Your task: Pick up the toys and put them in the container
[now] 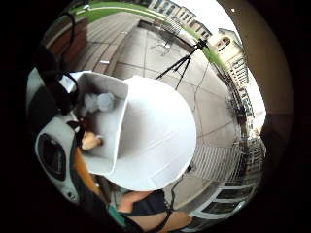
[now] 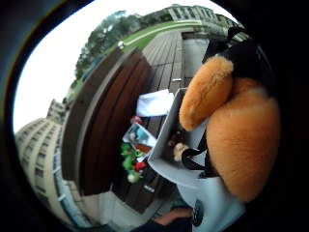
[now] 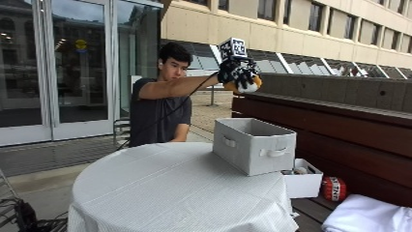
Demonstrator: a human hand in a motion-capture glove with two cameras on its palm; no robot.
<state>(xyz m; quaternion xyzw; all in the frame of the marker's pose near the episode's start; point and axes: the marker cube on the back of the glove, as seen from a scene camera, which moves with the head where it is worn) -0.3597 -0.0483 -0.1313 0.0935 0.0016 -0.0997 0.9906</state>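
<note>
High above the container [image 3: 254, 145], the right hand [image 3: 236, 73] grips an orange plush toy [image 3: 248, 85].

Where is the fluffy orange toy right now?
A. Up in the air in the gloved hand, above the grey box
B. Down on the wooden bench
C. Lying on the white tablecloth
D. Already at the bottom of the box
A: in the outside view the gloved right hand grips the orange plush toy with the arm raised, high above the open grey container on the table; the thumb-side palm view shows the toy close against the palm.
</note>
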